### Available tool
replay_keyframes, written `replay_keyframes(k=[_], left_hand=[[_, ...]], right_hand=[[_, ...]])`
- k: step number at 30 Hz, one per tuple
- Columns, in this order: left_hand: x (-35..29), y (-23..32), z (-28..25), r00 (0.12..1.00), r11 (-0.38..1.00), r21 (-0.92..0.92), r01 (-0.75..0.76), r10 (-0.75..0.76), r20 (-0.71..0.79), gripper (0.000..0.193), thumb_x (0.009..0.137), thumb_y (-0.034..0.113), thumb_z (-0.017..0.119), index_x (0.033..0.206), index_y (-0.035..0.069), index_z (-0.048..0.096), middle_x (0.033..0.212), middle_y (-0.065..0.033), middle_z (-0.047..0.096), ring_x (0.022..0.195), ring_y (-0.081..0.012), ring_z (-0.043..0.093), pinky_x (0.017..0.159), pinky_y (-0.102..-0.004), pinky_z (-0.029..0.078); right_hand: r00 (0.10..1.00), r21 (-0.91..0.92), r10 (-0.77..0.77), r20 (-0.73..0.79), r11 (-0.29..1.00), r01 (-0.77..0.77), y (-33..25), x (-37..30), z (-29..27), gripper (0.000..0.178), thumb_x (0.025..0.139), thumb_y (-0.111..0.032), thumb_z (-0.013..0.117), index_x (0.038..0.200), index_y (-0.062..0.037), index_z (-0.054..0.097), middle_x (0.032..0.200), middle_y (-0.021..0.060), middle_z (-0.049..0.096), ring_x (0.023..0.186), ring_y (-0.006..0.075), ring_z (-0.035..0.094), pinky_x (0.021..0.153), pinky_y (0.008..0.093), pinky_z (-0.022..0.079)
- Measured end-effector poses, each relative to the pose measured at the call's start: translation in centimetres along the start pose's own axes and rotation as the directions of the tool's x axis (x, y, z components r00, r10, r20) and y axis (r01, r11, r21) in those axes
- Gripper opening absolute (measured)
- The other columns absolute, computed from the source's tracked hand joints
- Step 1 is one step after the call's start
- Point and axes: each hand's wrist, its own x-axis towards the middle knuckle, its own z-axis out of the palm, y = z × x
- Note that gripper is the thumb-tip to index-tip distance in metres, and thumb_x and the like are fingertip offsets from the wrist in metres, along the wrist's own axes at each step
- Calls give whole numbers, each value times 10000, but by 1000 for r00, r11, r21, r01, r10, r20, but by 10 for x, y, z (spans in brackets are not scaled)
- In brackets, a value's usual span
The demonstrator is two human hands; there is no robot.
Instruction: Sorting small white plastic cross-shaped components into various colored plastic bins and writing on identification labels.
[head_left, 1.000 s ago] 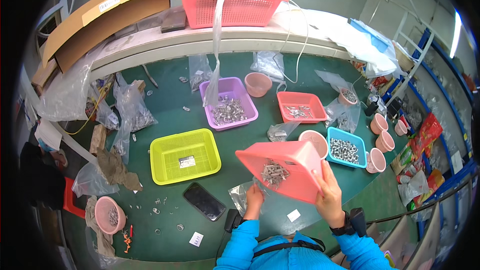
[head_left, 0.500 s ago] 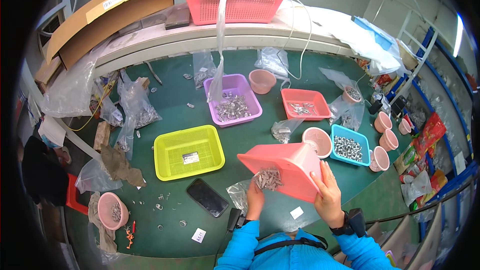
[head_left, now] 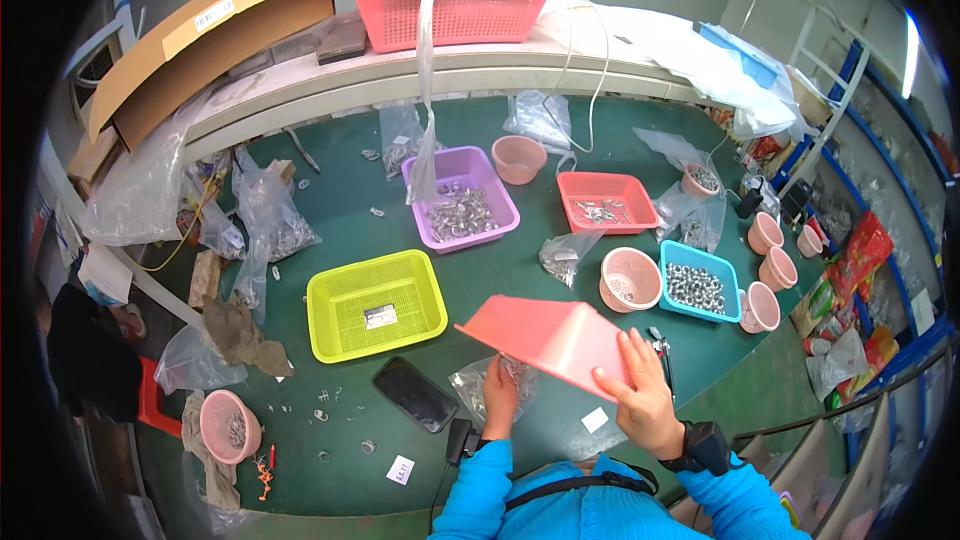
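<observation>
My right hand (head_left: 645, 395) grips the right end of a pink plastic basket (head_left: 560, 338), which is tilted steeply with its underside facing up. Beneath the basket's lower left edge, my left hand (head_left: 500, 395) is closed on a clear plastic bag (head_left: 468, 380). Small metal parts (head_left: 520, 377) show at the bag beside my left fingers, partly hidden by the basket. A black phone (head_left: 415, 395) lies just left of the bag, and a small white card (head_left: 594, 421) lies between my forearms.
A yellow-green basket (head_left: 335, 325) with a label inside stands left. Farther back are a purple basket (head_left: 415, 225) and a red basket (head_left: 650, 225), both holding metal parts. Toward the right are a blue basket (head_left: 738, 290) of metal rings and several pink cups (head_left: 760, 310). Loose metal parts lie front left.
The pink basket has tipped further and shifted slightly left, exposing more of its underside. The metal parts at its lower edge have mostly gone down toward the bag. A dark, thin tool now shows behind my right hand.
</observation>
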Motion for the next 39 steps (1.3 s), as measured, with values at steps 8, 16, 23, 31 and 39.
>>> replay_keyframes(k=[8,16,23,31,39], left_hand=[[-7,18,-20,999,983,183,-20,14,37,215,744,21,386,924,9,504,525,-28,484,468,-80,435,433,-228,340],[-15,0,-33,1000,988,155,20,-19,-6,236,782,81,443,1003,1,465,608,-82,546,530,-135,499,493,-269,384],[-28,10,-46,993,968,231,100,-113,41,243,786,102,463,1003,-7,466,623,-63,566,538,-102,500,497,-234,387],[-35,18,-59,978,954,243,175,-196,67,206,795,127,481,948,-11,474,642,-65,570,516,-88,495,479,-214,385],[-41,9,-65,982,956,281,82,-126,142,166,798,120,479,905,-7,488,640,-75,558,508,-93,495,470,-218,383]], right_hand=[[980,94,118,-160,990,-104,11,-2,0,541,515,134,459,1000,-90,547,1153,264,376,1072,401,375,887,439,303],[606,872,788,-111,369,-321,80,18,74,476,692,91,366,1161,9,345,1111,120,437,1014,201,432,860,283,333],[384,900,816,432,-364,-238,101,27,178,482,758,-65,464,1191,0,262,1136,129,402,1015,246,421,867,353,329],[830,237,515,212,797,-555,22,-30,151,368,712,-203,541,945,64,438,971,243,481,929,349,452,772,401,348],[546,160,624,559,565,-809,42,-25,220,375,678,-322,532,616,48,544,613,238,533,614,369,539,557,422,432]])
